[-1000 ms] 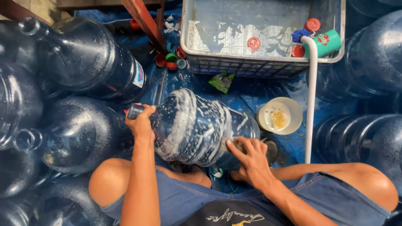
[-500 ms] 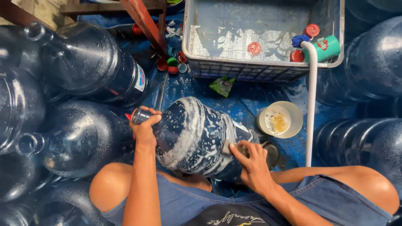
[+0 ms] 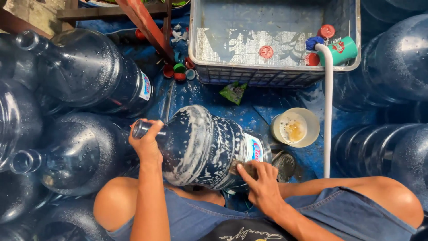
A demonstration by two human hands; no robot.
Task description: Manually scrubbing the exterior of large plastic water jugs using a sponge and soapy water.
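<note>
Soapy water jug [image 3: 209, 149] lies on its side at the frame's centre, neck now turned further left; the left hand [image 3: 146, 143] grips the neck, the right hand [image 3: 261, 185] presses a scrubbing pad [image 3: 243, 167] near its base.

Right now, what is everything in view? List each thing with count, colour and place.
soapy water jug: one, dark blue, on its side across the lap
other jugs: several, dark blue, left and right
crate: one, grey, top centre
bottle caps: several, mostly red, in crate and beside it
green cup: one, crate's right corner
white pipe: one, right of centre
bowl: one, cream, beside pipe
left hand: grips jug neck
right hand: presses a sponge on jug base
</note>
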